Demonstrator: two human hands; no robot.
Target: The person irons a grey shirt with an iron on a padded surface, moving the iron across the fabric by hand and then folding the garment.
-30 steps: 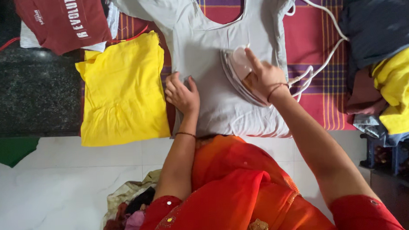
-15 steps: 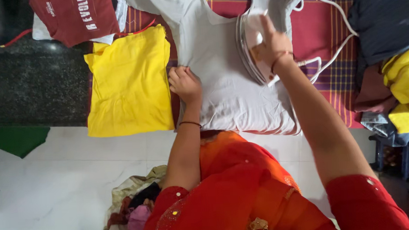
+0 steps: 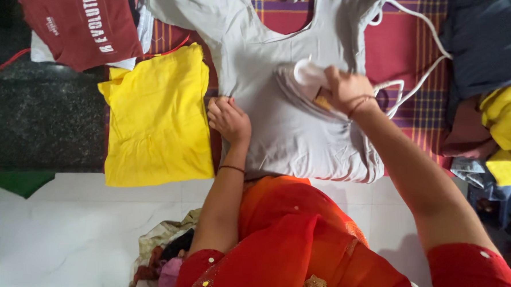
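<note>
Looking down from the head camera, a person in orange and red clothing stands at a surface covered with a red checked cloth (image 3: 412,45). A grey top (image 3: 276,102) lies spread flat on it, neckline away from the person. The right hand (image 3: 348,90) is closed around the handle of an iron (image 3: 304,81), which rests on the middle of the top, just below the neckline; its white cord (image 3: 419,76) loops off to the right. The left hand (image 3: 228,119) presses on the top's left edge, fingers curled down, holding the fabric still. The cloth under and beside the iron looks smooth, while the hem nearest the person shows slight creases, so the ironing seems partly done. Just left lies a folded yellow shirt (image 3: 156,116), and beyond it a maroon shirt (image 3: 84,27). More clothes (image 3: 494,93), dark blue and yellow, are heaped at the right.
</note>
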